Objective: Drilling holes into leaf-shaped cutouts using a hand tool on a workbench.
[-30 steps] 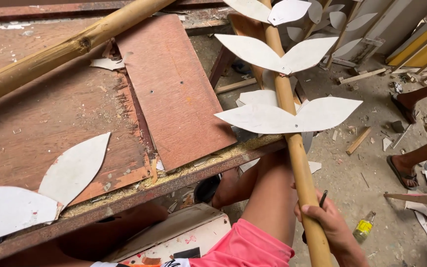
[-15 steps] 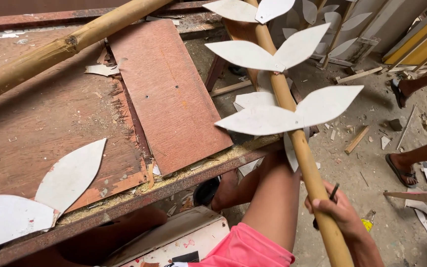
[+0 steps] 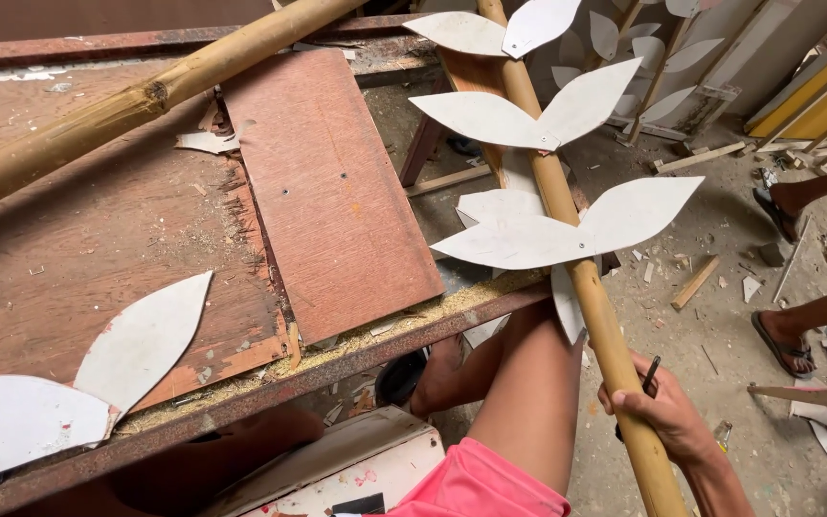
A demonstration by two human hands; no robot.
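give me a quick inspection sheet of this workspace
surface: worn reddish plywood bench with sawdust along its rusty metal edge
job's things: bamboo pole bearing paired white leaf cutouts
clutter: loose white leaf shapes and a second bamboo pole on the bench; wood scraps on the floor
grippers: right hand grips the pole and a dark pencil-like tool; left hand not in view
cables: nothing seen
surroundings: more leafed poles against the wall; another person's sandalled feet at right

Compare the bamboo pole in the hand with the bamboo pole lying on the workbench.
The leaf-fitted bamboo pole carries white leaf-shaped cutouts in pairs along it; the bare bamboo pole on the workbench carries none. The leaf-fitted pole is gripped by the right hand and slants over the floor; the bare pole rests across the reddish board untouched. The bare pole looks thicker. Both are tan bamboo.
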